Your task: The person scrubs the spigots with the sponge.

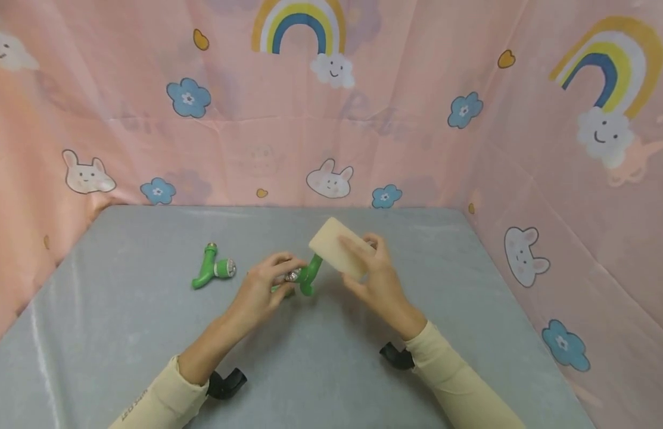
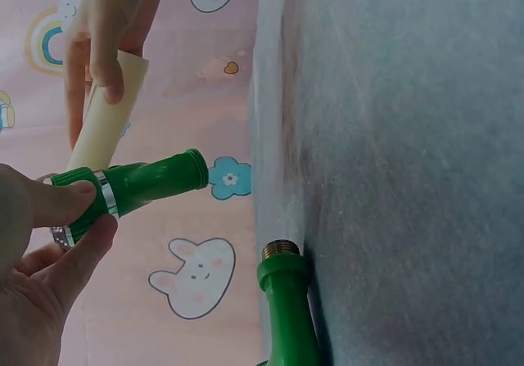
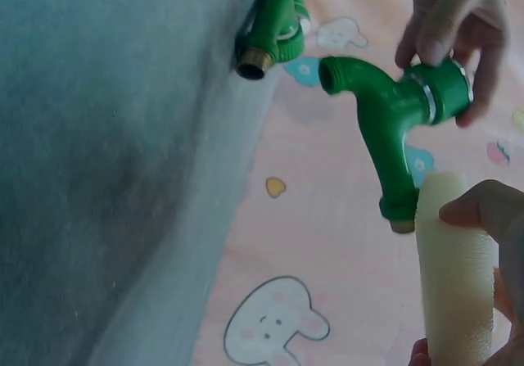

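Note:
My left hand [image 1: 264,283] grips a green faucet [image 1: 311,274] by its ribbed knob, thumb and fingers around it. The faucet is held up off the table, with its threaded brass end toward the other hand. In my right hand [image 1: 382,277] is a pale cream sponge [image 1: 336,244], a rectangular block held between thumb and fingers. The right wrist view shows the sponge [image 3: 454,276] right at the faucet's brass end [image 3: 401,225]. From the left wrist, the faucet's open green spout [image 2: 192,169] points to the right, over the table side.
Another green faucet [image 1: 208,271] with a silver-tipped knob lies on the grey cloth-covered table [image 1: 320,369], left of the hands. A black curved piece [image 1: 226,384] sits at each sleeve. Pink printed curtains [image 1: 245,143] hang around the table's back and sides.

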Demonstrator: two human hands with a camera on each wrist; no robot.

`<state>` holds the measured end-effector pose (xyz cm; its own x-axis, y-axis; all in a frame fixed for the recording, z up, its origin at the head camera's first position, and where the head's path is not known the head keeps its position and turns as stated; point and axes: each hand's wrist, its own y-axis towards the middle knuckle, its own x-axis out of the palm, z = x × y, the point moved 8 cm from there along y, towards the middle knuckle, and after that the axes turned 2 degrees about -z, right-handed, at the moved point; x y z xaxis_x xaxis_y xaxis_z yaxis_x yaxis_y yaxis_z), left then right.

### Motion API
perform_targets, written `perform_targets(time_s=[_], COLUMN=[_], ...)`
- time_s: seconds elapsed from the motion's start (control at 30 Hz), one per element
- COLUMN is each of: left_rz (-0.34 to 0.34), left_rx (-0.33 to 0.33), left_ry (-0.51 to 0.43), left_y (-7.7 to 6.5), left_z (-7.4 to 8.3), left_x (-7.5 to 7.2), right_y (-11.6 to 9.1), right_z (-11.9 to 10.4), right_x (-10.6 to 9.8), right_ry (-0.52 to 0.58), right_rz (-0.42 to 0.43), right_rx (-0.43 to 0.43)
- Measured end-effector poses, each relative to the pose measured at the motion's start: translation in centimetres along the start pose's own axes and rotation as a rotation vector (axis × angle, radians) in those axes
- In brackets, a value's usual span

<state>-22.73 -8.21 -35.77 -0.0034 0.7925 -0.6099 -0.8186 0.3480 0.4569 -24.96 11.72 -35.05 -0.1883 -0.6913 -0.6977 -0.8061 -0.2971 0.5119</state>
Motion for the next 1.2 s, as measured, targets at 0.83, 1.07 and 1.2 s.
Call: perform_targets(time_s=[0.83, 1.07, 1.2], left_rz=[-0.054, -0.054, -0.06], left_rx=[0.131, 0.146, 0.15], left_ry=[0.158, 0.159, 0.149], left_y=[0.0, -0.1, 0.0], left_z=[0.6, 0.5, 0.6], left_x=[0.9, 0.9, 0.8], right_y=[0.0, -0.1, 0.2], right_z=[0.2, 1.0, 1.7], right_x=[0.6, 0.8, 0.6], right_ry=[0.071, 0.075, 0.069], right_rz=[-0.106, -0.144, -0.156], right_rx=[0.027, 0.075, 0.104])
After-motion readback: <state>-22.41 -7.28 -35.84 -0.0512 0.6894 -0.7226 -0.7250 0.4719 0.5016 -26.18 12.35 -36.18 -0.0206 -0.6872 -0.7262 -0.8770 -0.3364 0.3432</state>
